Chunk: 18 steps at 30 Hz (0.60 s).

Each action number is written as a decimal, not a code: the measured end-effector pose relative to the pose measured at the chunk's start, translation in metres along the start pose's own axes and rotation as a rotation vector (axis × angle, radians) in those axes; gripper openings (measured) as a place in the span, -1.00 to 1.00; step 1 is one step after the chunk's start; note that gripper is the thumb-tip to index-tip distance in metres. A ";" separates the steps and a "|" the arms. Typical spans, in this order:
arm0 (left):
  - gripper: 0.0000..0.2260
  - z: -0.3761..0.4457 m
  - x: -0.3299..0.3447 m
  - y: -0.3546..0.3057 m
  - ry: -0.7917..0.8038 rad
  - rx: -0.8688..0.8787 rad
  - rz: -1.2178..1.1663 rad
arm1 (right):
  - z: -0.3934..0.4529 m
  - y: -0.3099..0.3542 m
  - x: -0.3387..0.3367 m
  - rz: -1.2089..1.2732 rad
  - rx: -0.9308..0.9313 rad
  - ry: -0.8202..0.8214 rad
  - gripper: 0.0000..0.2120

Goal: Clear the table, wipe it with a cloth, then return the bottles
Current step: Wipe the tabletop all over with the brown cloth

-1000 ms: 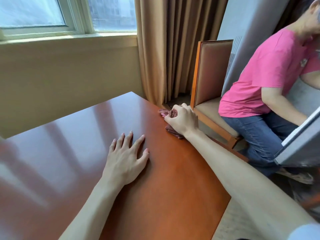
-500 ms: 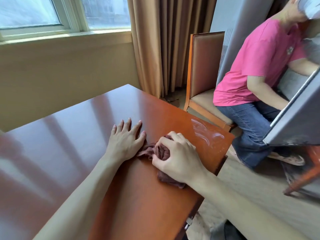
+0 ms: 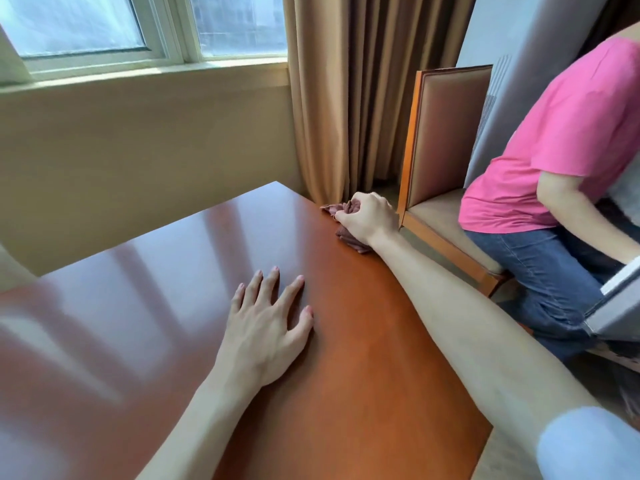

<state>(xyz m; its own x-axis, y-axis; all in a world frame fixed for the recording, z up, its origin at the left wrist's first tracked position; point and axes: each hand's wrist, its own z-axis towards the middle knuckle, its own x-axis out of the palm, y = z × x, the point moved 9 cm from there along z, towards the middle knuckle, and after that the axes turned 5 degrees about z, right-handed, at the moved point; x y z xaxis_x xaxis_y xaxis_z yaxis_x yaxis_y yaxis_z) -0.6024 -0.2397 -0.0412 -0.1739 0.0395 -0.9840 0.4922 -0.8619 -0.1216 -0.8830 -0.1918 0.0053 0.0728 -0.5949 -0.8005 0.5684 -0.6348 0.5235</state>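
A: We're in the wiping step, as far as we can judge. Our right hand (image 3: 369,218) is closed around the bunched cloth (image 3: 346,233) out at the table's (image 3: 363,375) far right edge, about one o'clock from us.

B: And our left hand (image 3: 268,325) lies flat near the middle, at roughly eleven o'clock, fingers straight and spread, holding nothing.

A: To do this well, we should press the cloth down evenly and pull it in overlapping strokes, so no strip gets skipped. It's wadded small, so each pass probably covers little; spreading it flatter might help.

B: We'd also lift the bracing hand when the cloth reaches that patch, or the wood under the palm stays unwiped. And we should watch the edge, where the cloth could slip off toward the chair (image 3: 446,140).

A: Counts, then: one cloth, one table, two hands of ours.

B: One chair, with one seated person in a pink shirt (image 3: 561,140) at two o'clock. Bottles in view: none, so we can't say where they wait.
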 end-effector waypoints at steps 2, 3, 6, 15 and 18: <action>-0.39 -0.001 -0.001 0.000 0.005 -0.001 -0.006 | -0.020 0.005 -0.005 -0.005 -0.043 -0.007 -0.61; -0.39 -0.001 -0.001 -0.001 0.009 0.000 -0.011 | -0.036 0.008 -0.009 -0.003 -0.070 -0.006 -0.63; -0.38 -0.002 -0.002 -0.002 0.024 0.011 -0.016 | -0.107 0.019 -0.027 -0.001 -0.152 0.007 -0.67; -0.46 -0.003 -0.002 -0.005 0.045 0.029 -0.037 | -0.308 0.040 -0.088 0.102 -0.301 0.099 -0.71; -0.46 -0.003 -0.001 -0.004 0.046 0.035 -0.034 | -0.261 0.031 -0.077 0.058 -0.259 0.060 -0.70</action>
<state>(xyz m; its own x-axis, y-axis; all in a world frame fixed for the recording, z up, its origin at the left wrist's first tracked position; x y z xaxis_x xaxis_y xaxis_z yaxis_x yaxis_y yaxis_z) -0.6020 -0.2351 -0.0399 -0.1506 0.0917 -0.9843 0.4562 -0.8769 -0.1515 -0.6570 -0.0367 0.0074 0.1553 -0.5916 -0.7911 0.7517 -0.4488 0.4832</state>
